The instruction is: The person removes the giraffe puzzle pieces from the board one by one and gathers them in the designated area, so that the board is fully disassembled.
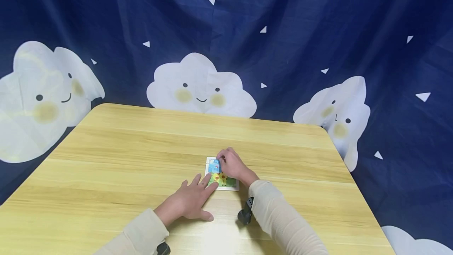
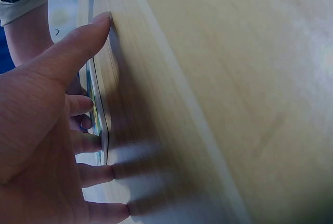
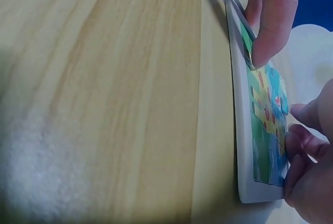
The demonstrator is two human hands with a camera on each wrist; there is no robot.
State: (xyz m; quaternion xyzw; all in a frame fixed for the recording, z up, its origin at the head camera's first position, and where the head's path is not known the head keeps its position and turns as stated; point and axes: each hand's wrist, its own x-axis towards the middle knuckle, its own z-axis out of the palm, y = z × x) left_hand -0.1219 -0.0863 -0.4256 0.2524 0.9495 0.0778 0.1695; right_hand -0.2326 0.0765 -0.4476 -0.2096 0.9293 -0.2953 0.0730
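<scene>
A small jigsaw puzzle (image 1: 231, 183) in a white frame lies on the wooden table, its picture showing yellow giraffes on green under blue sky. My left hand (image 1: 194, 201) spreads its fingers over the near left edge; in the right wrist view a left fingertip (image 3: 263, 52) touches the picture. At the far side, my right hand (image 1: 231, 163) has its fingers curled and pinches a blue puzzle piece (image 1: 216, 165) at the sky part. The right hand (image 3: 312, 151) covers the puzzle's upper right. In the left wrist view, my left hand (image 2: 41, 125) hides most of the puzzle.
The light wooden table (image 1: 124, 148) extends around the puzzle on every side. Behind it hangs a dark blue curtain (image 1: 283, 3) with smiling white clouds and small triangles. A black wrist camera (image 1: 245, 211) sits beneath the right sleeve.
</scene>
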